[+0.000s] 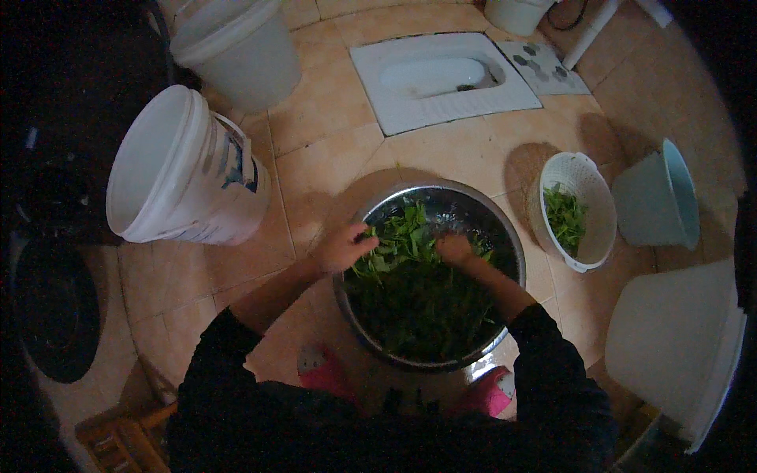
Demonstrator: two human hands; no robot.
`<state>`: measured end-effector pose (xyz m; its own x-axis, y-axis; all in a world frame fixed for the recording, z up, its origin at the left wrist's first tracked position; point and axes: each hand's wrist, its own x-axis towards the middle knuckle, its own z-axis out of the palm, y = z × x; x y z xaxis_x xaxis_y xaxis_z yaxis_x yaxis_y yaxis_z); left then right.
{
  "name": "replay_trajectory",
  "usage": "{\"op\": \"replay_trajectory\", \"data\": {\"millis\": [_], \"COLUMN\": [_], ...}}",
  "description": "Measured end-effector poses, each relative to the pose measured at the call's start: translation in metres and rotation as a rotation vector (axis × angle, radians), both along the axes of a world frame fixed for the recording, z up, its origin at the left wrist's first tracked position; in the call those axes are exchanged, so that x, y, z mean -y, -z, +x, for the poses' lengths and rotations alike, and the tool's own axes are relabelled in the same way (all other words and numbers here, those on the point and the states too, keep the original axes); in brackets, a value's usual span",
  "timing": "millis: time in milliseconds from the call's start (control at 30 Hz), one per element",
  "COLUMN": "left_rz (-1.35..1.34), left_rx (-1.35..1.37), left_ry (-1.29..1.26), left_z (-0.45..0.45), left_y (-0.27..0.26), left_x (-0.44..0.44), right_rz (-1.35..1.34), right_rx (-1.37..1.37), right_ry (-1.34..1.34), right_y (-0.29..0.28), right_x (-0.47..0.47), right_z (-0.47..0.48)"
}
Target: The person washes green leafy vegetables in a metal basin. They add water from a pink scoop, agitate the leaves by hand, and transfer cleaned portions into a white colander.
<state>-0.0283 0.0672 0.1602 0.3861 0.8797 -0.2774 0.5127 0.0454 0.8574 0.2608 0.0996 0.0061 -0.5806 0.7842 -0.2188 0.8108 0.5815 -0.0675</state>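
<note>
A round stainless steel basin [518,248] stands on the floor before me, holding water and a mass of leafy greens [414,236]. At its left rim, my left hand [346,249] has its thumb and fingers curled about some green stems. My right hand [455,249] is inside the basin among the greens, near the splashing water. Its fingers look bunched, but blur hides whether they grip any leaves. To the right of the basin, a white perforated plastic colander [597,195] holds a smaller heap of greens [565,219].
On the left are a white plastic bucket [171,177] and a larger pail [248,65] behind it. A white squat toilet [437,80] is set into the tiled floor ahead. At right stand a pale blue bucket [647,201] and a large white tub [668,343]. A wooden stool [127,443] is at lower left.
</note>
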Motion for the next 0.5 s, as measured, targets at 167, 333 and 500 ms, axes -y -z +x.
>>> {"op": "replay_trajectory", "data": {"millis": [167, 333, 500], "left_rz": [-0.223, -0.052, -0.380], "left_rx": [0.073, 0.256, 0.270], "left_ry": [0.047, 0.032, -0.167], "left_z": [0.007, 0.017, 0.040], "left_y": [-0.008, 0.016, -0.012], "left_x": [0.007, 0.000, -0.001], "right_rz": [-0.169, -0.102, -0.476], "right_rx": [-0.056, -0.165, -1.234], "right_ry": [0.203, 0.437, 0.415], "right_y": [-0.035, -0.036, -0.107], "right_x": [-0.019, -0.002, -0.002], "right_z": [-0.002, -0.032, -0.035]}}
